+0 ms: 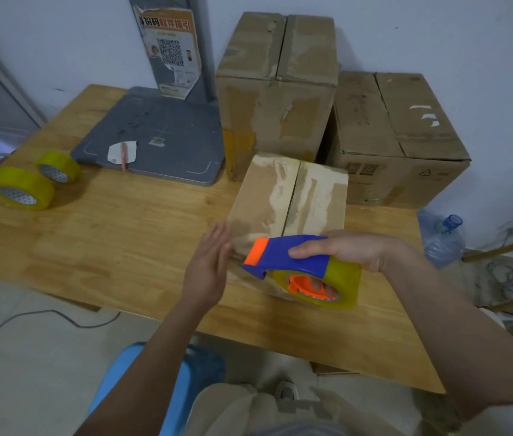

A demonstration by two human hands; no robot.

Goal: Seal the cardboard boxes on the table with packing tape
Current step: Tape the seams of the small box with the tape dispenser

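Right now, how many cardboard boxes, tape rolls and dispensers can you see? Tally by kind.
Cardboard boxes: 3, the near box, the tall box, the right box.
Loose yellow tape rolls: 2, and.
Tape dispenser: 1, blue and orange, loaded, held by the right hand.
Total: 6.

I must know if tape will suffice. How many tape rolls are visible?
3: two loose rolls at the table's left, one roll in the dispenser held by the right hand. Others may be hidden.
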